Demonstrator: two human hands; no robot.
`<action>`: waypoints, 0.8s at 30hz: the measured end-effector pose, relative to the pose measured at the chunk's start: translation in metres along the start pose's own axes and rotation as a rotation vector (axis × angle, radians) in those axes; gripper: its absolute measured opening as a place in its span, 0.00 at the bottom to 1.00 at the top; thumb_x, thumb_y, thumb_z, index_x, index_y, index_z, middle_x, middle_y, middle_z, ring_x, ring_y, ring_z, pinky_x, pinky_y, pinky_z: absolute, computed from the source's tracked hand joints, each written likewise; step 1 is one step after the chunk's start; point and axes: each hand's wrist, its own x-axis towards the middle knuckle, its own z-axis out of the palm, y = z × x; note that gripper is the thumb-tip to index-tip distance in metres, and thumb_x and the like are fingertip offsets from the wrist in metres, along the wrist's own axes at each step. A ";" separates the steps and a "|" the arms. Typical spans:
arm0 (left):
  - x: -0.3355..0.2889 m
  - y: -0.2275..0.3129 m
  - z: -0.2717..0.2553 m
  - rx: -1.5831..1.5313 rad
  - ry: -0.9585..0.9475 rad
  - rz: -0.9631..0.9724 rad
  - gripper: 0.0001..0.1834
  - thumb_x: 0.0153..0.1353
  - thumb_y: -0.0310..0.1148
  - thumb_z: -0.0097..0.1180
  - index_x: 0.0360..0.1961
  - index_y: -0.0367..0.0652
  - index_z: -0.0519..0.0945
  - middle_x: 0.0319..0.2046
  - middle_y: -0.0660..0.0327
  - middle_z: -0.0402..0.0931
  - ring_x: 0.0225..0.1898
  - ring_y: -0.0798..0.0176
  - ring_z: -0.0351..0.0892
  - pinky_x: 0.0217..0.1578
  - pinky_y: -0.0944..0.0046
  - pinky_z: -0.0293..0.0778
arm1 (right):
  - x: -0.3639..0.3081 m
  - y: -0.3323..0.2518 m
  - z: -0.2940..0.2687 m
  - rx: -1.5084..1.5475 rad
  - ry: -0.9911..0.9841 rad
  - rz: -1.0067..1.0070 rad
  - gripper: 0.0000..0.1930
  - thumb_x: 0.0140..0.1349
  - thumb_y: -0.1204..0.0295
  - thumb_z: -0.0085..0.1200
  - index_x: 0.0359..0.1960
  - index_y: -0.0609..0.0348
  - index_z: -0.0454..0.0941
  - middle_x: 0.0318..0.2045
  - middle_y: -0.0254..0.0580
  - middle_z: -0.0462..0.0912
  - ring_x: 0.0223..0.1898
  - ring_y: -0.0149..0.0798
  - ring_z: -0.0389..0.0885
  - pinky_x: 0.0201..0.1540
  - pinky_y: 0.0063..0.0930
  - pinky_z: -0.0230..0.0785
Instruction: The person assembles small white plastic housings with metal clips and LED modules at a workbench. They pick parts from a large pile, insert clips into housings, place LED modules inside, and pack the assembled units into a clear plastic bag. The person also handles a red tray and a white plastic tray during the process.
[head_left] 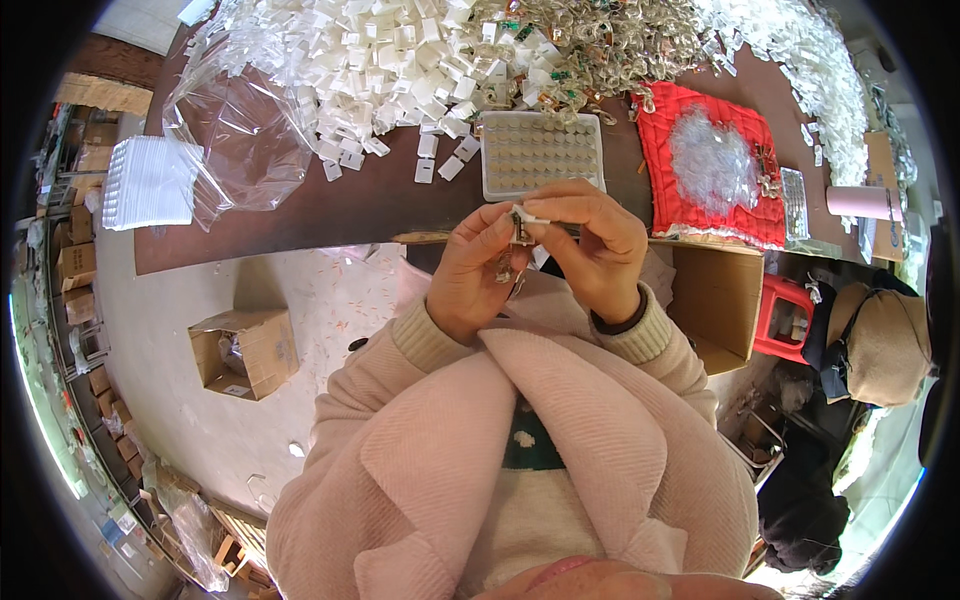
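In front of my chest, just off the table's near edge, both hands meet at a small white piece [522, 224] with a dark slot or opening in its front. My left hand [468, 272] pinches it between thumb and fingers; a small shiny, clear-looking bit [506, 268] hangs below those fingertips. Coming from the other side, my right hand [600, 252] has its thumb and forefinger closed on the piece's upper right part. Right beyond my fingers lies a shallow clear tray [486, 172] with rows of small round spots. Fingers hide much of the held piece.
White square pieces [385, 75] and shiny clear pieces [640, 40] heap across the brown table [370, 205]. Right: red quilted cloth [655, 185] under clear plastic bits [710, 160]. Left: plastic bag [245, 140], white stack [150, 185]. Below: cardboard boxes [270, 350], red stool [772, 318].
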 end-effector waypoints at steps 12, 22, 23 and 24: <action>-0.004 -0.007 0.007 -0.028 0.112 -0.009 0.21 0.68 0.41 0.59 0.57 0.41 0.73 0.45 0.65 0.77 0.45 0.71 0.77 0.48 0.68 0.75 | 0.000 0.004 0.007 -0.096 -0.015 -0.264 0.16 0.49 0.89 0.60 0.41 0.62 0.84 0.44 0.45 0.83 0.47 0.45 0.82 0.42 0.30 0.77; -0.005 -0.026 -0.006 -0.079 0.079 -0.034 0.16 0.69 0.40 0.58 0.53 0.47 0.76 0.48 0.64 0.78 0.51 0.66 0.78 0.51 0.60 0.78 | -0.021 0.005 -0.008 -0.408 0.045 -0.410 0.18 0.53 0.82 0.64 0.48 0.63 0.81 0.50 0.50 0.82 0.51 0.51 0.81 0.52 0.39 0.74; -0.003 -0.028 -0.006 -0.070 0.116 -0.042 0.13 0.70 0.38 0.57 0.51 0.46 0.76 0.47 0.65 0.79 0.49 0.67 0.79 0.51 0.61 0.78 | -0.026 0.005 -0.012 -0.454 0.033 -0.386 0.20 0.53 0.81 0.63 0.50 0.63 0.81 0.52 0.50 0.81 0.51 0.50 0.81 0.52 0.39 0.74; 0.000 -0.030 -0.006 -0.030 0.146 -0.064 0.13 0.70 0.37 0.56 0.51 0.46 0.76 0.46 0.64 0.79 0.48 0.67 0.79 0.51 0.62 0.77 | -0.032 0.004 -0.017 -0.439 -0.003 -0.304 0.19 0.53 0.82 0.63 0.50 0.62 0.82 0.51 0.50 0.82 0.51 0.50 0.81 0.51 0.38 0.74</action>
